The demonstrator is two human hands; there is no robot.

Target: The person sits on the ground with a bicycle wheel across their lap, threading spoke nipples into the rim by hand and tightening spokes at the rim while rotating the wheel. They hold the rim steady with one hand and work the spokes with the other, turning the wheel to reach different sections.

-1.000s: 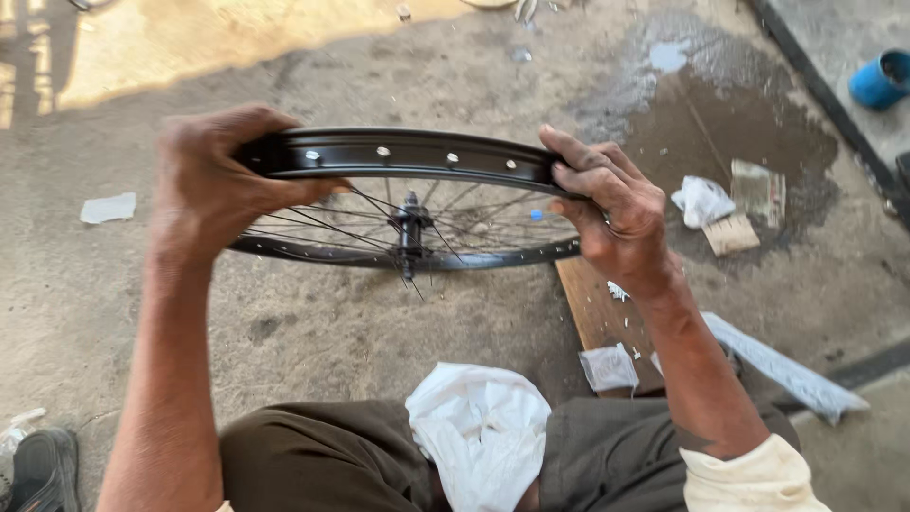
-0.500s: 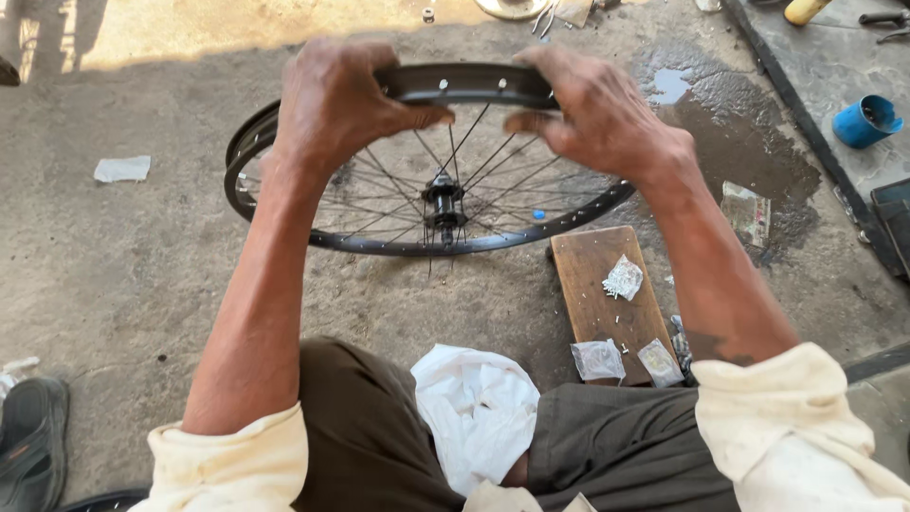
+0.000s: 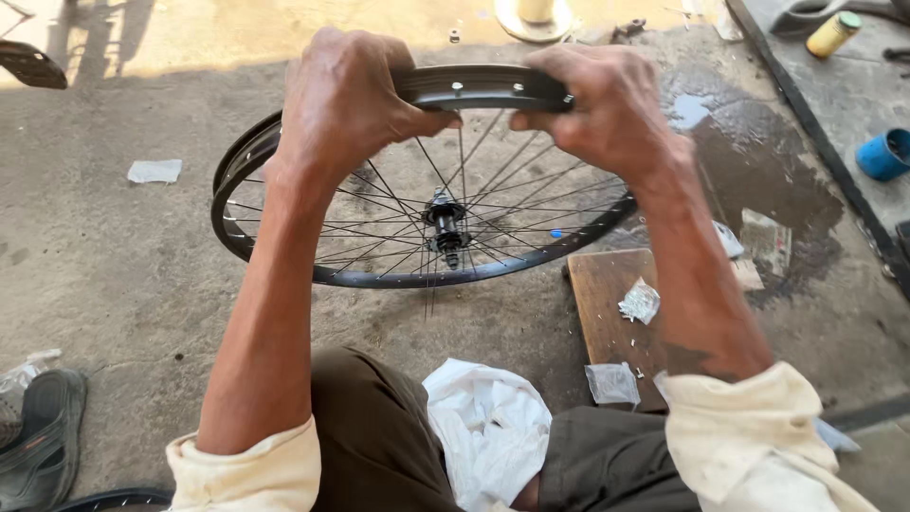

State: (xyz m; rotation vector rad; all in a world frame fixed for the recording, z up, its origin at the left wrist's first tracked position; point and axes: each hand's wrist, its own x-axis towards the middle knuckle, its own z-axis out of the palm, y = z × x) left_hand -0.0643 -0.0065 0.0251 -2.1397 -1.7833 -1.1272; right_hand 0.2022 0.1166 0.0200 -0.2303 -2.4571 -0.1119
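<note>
My left hand (image 3: 346,109) and right hand (image 3: 607,114) are both clamped on the far top of a black spoked bicycle wheel rim (image 3: 479,87), held above my lap over the concrete floor (image 3: 114,275). If my grip slackens, I judge the rim could drop and bend spokes. Small clear packets (image 3: 612,383) lie on a wooden board (image 3: 607,313) at my right; a yellow bottle (image 3: 832,34) and blue cup (image 3: 886,155) sit farther off.

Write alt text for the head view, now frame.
Both hands, left hand and right hand, grip the far rim of a black spoked bicycle wheel over a concrete floor. A white cloth lies in the lap; a wooden board lies at right.
</note>
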